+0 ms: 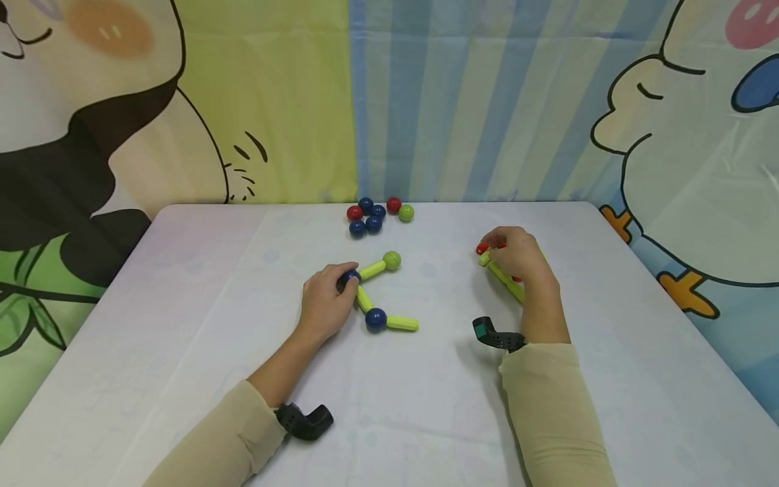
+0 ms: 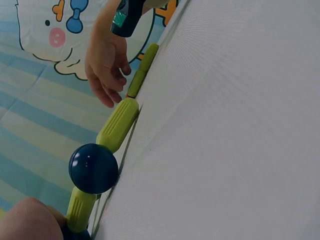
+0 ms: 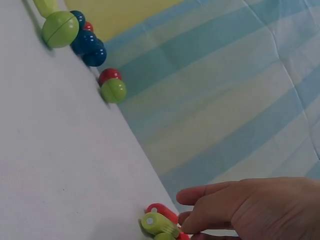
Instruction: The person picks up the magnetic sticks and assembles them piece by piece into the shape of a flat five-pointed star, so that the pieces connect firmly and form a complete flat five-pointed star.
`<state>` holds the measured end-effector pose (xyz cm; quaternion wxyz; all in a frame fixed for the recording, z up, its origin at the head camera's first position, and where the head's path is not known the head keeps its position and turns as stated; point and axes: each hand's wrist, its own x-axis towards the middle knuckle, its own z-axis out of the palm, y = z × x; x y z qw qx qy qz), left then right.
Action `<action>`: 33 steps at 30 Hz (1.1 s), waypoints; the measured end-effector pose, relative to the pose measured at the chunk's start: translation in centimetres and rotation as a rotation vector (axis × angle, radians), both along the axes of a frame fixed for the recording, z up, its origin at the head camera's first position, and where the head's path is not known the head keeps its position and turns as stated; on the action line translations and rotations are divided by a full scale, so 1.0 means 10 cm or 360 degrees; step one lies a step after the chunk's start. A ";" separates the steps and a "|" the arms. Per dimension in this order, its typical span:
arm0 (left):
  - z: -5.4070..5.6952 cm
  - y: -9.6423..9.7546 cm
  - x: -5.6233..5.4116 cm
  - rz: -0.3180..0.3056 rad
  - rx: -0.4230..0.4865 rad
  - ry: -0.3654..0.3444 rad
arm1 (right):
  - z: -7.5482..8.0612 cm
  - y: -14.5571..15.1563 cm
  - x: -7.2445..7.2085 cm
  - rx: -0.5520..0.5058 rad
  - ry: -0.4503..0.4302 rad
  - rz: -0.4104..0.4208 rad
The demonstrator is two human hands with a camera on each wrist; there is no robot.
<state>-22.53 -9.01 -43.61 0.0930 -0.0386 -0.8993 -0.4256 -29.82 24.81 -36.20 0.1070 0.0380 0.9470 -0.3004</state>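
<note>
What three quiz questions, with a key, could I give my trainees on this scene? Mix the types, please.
1. What colour is the ball that the left hand grips? A: red. B: blue. C: green.
2. True or false: both hands are gripping balls.
3. How many red balls show in the head view?

Key:
1. B, blue.
2. False: the right hand is at the rods.
3. Two.
</note>
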 end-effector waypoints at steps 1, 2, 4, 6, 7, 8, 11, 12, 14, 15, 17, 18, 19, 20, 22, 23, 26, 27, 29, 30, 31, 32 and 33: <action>0.00 0.00 0.00 -0.0001 0.0002 0.0000 | -0.01 0.00 0.00 0.0011 -0.0001 -0.0008; 0.00 0.00 0.00 -0.0001 0.0004 0.0001 | -0.02 0.00 0.00 0.0018 0.0008 -0.0016; -0.02 0.01 0.00 -0.0004 0.0002 0.0002 | -0.06 0.00 0.00 0.0038 0.0033 -0.0026; -0.03 0.01 0.00 -0.0006 -0.0002 0.0002 | -0.10 0.01 0.00 0.0061 0.0069 -0.0029; -0.04 0.01 0.00 -0.0004 -0.0001 0.0001 | -0.12 0.01 -0.01 0.0070 0.0085 -0.0028; -0.04 0.02 0.00 -0.0002 -0.0001 0.0001 | -0.14 0.01 -0.01 0.0072 0.0095 -0.0028; -0.04 0.02 0.00 0.0004 0.0002 -0.0005 | -0.17 0.00 -0.02 0.0086 0.0112 -0.0005; -0.04 0.02 0.00 0.0006 0.0004 -0.0007 | -0.18 0.00 -0.02 0.0097 0.0120 0.0004; -0.03 0.02 0.00 0.0010 0.0006 -0.0012 | -0.19 -0.02 -0.03 0.0117 0.0142 0.0024; -0.03 0.02 0.00 0.0012 0.0006 -0.0014 | -0.20 -0.03 -0.04 0.0130 0.0154 0.0030; -0.03 0.02 0.00 0.0015 0.0003 -0.0021 | -0.20 -0.04 -0.04 0.0157 0.0176 0.0032; -0.03 0.02 0.00 0.0016 0.0002 -0.0025 | -0.21 -0.05 -0.05 0.0164 0.0178 0.0034; -0.02 0.02 0.00 0.0016 0.0001 -0.0029 | -0.21 -0.05 -0.05 0.0163 0.0181 0.0034; -0.02 0.02 0.00 0.0016 0.0002 -0.0031 | -0.20 -0.06 -0.05 0.0163 0.0183 0.0039; -0.02 0.02 0.00 0.0010 0.0003 -0.0034 | -0.19 -0.07 -0.04 0.0156 0.0179 0.0049; -0.01 0.02 0.01 0.0009 0.0005 -0.0034 | -0.19 -0.07 -0.04 0.0152 0.0181 0.0061; 0.00 0.02 0.01 0.0007 0.0011 -0.0027 | -0.16 -0.09 -0.03 0.0143 0.0201 0.0109; 0.01 0.02 0.01 0.0008 0.0011 -0.0024 | -0.15 -0.10 -0.03 0.0141 0.0210 0.0126; 0.01 0.01 0.01 0.0009 0.0011 -0.0021 | -0.14 -0.11 -0.03 0.0147 0.0229 0.0160; 0.01 0.01 0.01 0.0010 0.0012 -0.0020 | -0.13 -0.12 -0.03 0.0145 0.0240 0.0177; 0.00 0.01 0.01 0.0011 0.0013 -0.0020 | -0.13 -0.13 -0.04 0.0146 0.0250 0.0195; 0.00 0.01 0.01 0.0012 0.0012 -0.0022 | -0.13 -0.15 -0.04 0.0143 0.0253 0.0206; 0.00 0.01 0.01 0.0014 0.0013 -0.0023 | -0.13 -0.17 -0.05 0.0137 0.0254 0.0219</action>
